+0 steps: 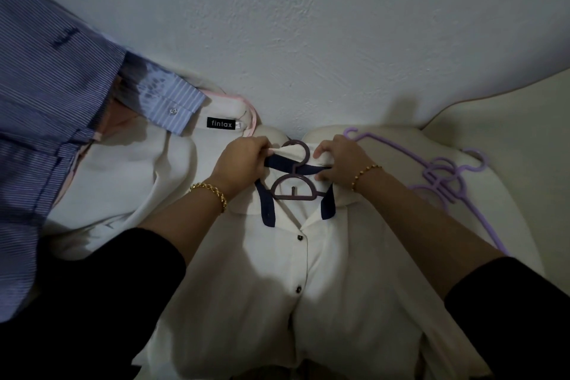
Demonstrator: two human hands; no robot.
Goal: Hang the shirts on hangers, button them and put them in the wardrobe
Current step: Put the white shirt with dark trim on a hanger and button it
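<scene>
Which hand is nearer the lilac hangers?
Right. The right hand grips the collar just left of the lilac hangers; the left hand grips the collar farther away, beyond the dark hanger.

- Hanger (293,188): only the hook and centre loop are seen. Both arms are covered by the shoulders of the white shirt (308,271).
- The white shirt's hem is cut off by the bottom edge.
- Left grip (243,160) and right grip (339,160): finger ends are curled into the collar folds and buried there.
- Striped shirt (46,102): cut off at the left edge.
- Pink hanger (253,120): mostly hidden under the second white shirt (138,179). The small tag beside that shirt's label is too small to be read.
- Purple hangers (444,176): overlapped, so their number cannot be told.
</scene>
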